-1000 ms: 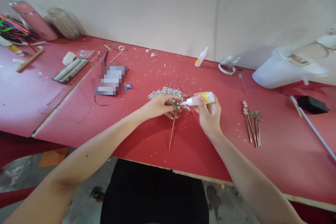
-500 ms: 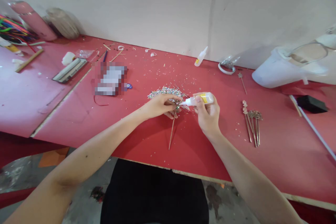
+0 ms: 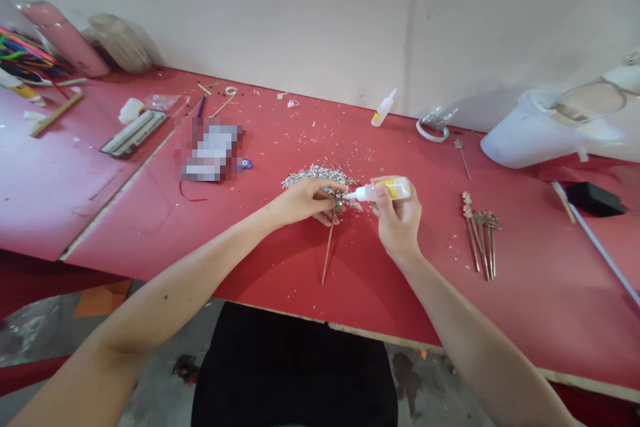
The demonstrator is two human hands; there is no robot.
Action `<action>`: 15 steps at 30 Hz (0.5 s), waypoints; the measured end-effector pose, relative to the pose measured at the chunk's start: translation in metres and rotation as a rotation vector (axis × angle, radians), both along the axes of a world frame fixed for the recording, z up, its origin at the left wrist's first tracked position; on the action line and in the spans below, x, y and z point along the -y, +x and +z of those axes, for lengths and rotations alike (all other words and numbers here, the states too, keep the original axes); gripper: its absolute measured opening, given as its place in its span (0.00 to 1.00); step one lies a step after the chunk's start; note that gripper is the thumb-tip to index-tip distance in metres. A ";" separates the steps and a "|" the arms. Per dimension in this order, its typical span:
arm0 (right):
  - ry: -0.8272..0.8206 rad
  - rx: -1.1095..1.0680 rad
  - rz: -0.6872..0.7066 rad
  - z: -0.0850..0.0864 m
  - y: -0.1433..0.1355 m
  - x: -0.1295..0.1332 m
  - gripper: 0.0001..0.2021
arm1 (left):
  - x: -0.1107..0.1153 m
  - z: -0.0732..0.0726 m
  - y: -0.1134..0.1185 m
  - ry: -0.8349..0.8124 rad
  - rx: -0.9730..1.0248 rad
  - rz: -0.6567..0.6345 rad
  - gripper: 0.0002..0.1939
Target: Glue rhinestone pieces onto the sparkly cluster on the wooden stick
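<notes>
My left hand (image 3: 311, 201) is closed on the ornamented head of a hairpin (image 3: 327, 253), whose thin shaft points down toward the table's front edge. My right hand (image 3: 400, 217) grips a small white glue bottle (image 3: 384, 191) with a yellow label. The bottle lies nearly level, its nozzle tip against or just beside the hairpin's head; I cannot tell whether they touch. Behind my left fingers spreads a pile of small shiny chips (image 3: 316, 174), partly hidden by that hand.
Finished-looking hairpins (image 3: 483, 240) lie at the right, with a single one (image 3: 463, 157) behind them. A second glue bottle (image 3: 384, 109) stands near the wall. A white bucket (image 3: 530, 127) and black block (image 3: 595, 199) are farther right. A blurred-out flat item (image 3: 213, 153) lies left, a pink flask (image 3: 65, 37) beyond.
My right hand and the glue bottle have shifted very slightly to the right. My left hand keeps the hairpin in almost the same place.
</notes>
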State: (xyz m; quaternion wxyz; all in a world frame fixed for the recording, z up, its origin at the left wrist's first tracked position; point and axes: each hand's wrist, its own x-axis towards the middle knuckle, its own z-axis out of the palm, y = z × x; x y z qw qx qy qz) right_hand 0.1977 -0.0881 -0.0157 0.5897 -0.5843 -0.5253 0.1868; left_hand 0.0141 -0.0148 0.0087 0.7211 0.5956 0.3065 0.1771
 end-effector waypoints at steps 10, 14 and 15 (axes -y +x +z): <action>-0.006 0.070 0.004 0.004 -0.004 0.002 0.13 | 0.001 0.004 0.000 -0.025 0.000 0.009 0.19; -0.011 0.122 -0.007 0.007 -0.004 0.005 0.12 | -0.001 0.001 -0.001 -0.034 0.034 -0.002 0.19; -0.014 0.132 -0.008 0.008 -0.004 0.005 0.12 | -0.001 0.000 -0.001 -0.030 0.036 -0.003 0.20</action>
